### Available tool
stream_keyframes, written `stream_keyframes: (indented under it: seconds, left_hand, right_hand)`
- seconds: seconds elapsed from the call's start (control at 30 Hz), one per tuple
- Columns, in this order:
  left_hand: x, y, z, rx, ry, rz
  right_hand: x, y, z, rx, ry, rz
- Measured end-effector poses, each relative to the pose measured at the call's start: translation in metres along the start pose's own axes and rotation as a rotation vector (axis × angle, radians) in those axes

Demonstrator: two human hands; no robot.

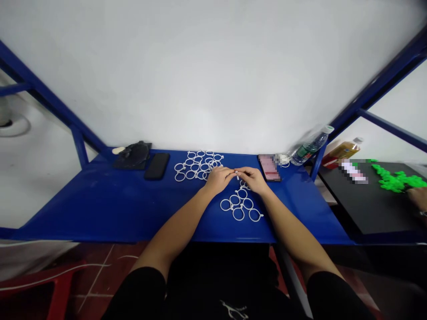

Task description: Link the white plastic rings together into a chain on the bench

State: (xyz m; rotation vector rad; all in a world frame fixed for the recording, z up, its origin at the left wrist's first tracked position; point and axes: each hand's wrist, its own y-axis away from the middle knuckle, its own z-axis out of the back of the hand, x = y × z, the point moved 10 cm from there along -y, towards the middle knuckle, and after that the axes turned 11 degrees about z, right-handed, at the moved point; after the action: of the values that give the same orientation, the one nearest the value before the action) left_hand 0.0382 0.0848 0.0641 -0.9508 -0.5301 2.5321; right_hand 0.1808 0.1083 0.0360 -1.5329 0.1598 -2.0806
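My left hand (218,178) and my right hand (254,178) meet over the blue table (110,209), fingers pinched together on a small white plastic ring piece (236,174) between them. Just below the hands lies a chain of linked white rings (240,205). Behind my left hand sits a larger cluster of several white rings (197,165). What exactly sits inside the pinch is partly hidden by my fingers.
A black phone (157,166) and a dark pouch (133,155) lie at the back left. A pink-cased phone (269,167) and a plastic water bottle (310,146) are at the back right. On the neighbouring black table (367,204), green parts (396,180) and another person's hand (418,198).
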Motion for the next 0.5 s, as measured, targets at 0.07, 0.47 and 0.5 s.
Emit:
stream_keyframes:
  seconds: [0.07, 0.47, 0.5]
  left_hand:
    - [0.0, 0.001, 0.002, -0.002, 0.004, -0.018]
    - [0.013, -0.008, 0.007, -0.049, -0.15, 0.084]
    - [0.021, -0.01, 0.014, -0.065, -0.168, 0.107]
  right_hand:
    - [0.0, 0.001, -0.004, 0.014, -0.08, -0.028]
    - [0.029, -0.005, 0.0, 0.027, 0.383, 0.232]
    - [0.034, -0.005, 0.001, 0.041, 0.485, 0.272]
